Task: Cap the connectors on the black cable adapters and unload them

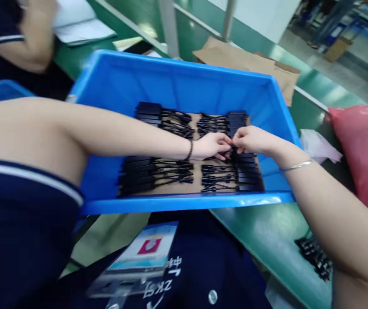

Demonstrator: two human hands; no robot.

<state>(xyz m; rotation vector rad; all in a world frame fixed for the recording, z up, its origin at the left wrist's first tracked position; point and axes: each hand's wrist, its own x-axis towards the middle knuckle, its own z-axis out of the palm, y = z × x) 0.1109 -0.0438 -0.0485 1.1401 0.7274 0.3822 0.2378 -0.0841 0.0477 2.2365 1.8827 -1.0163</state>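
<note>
Inside a blue plastic bin, black box-shaped units with short cables lie in rows on brown cardboard. One group of the units is on the left and another group on the right, their cables pointing inward. My left hand reaches across to the right group, fingertips drawn together over the cable ends. My right hand meets it there with thumb and forefinger pinched. The fingers of both hands nearly touch, and whatever lies between them is too small and hidden to make out.
Flat cardboard pieces lie behind the bin on the green bench. At right are a pink plastic bag and more black parts. Another person's arm and white papers are at upper left.
</note>
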